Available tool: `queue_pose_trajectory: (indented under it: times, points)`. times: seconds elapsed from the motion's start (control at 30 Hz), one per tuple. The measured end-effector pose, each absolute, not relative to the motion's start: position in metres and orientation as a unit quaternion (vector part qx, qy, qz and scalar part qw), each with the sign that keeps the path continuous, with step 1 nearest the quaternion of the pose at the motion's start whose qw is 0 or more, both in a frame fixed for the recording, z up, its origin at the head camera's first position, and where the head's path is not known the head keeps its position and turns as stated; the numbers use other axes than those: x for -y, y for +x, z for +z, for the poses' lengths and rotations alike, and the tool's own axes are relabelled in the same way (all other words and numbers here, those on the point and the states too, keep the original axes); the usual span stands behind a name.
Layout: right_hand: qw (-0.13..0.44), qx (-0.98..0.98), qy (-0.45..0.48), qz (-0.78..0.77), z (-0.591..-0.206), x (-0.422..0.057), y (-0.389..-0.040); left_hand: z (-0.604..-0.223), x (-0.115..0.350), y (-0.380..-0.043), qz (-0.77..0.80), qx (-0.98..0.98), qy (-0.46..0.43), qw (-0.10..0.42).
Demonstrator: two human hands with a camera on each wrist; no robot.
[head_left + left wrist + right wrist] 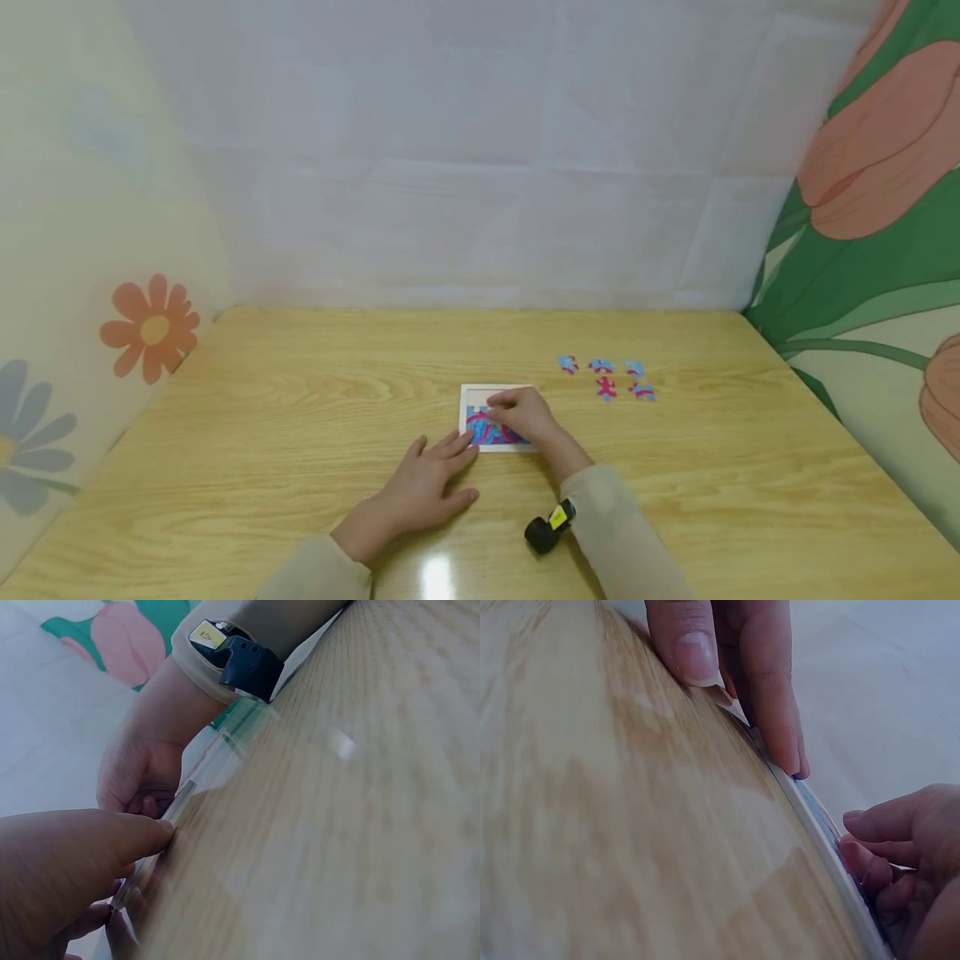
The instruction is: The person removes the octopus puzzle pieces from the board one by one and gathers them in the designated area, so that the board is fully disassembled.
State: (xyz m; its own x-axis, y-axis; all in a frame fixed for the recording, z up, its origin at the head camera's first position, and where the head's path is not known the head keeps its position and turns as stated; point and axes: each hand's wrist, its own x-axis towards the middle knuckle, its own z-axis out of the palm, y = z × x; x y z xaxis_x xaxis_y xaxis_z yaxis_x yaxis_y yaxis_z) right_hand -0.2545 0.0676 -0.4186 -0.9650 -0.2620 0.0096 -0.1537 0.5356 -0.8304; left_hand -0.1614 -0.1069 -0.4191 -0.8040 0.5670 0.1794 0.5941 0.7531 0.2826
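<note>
Flower-printed walls (881, 271) and a creased white backdrop (450, 183) enclose a wood-grain surface (300, 375) where a partly filled jigsaw puzzle (484, 428) lies beneath the right hand (527, 414), fingers bent, whether pinching anything I cannot tell, while the left hand (426, 490), fingers extended, touches the near-left corner of the puzzle's white frame (498, 448).

A creased white sheet (450, 167) rises behind the far edge of the wood-grained bench (300, 358). Along its left edge stands a cream wall (60, 208) with painted flowers; along its right, a wall (840, 275) of pink tulips. Glare (437, 577) whitens the near edge.
</note>
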Motion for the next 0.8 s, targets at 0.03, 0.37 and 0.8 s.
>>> queue_pose_trajectory:
  times: [0.03,0.37,0.8]
  points:
    - [0.058,-0.876,-0.122,-0.463,-0.4187,-0.0677,-0.2544,-0.4193,0.1068,-0.1615,-0.165,0.935,-0.311,0.041]
    - [0.052,-0.875,-0.136,-0.461,-0.4195,-0.0678,-0.2547,-0.4196,0.1067,-0.1621,-0.165,0.936,-0.309,0.043]
    - [0.054,-0.857,-0.114,-0.500,-0.4197,-0.0666,-0.2527,-0.4197,0.1060,-0.1624,-0.172,0.934,-0.309,0.044]
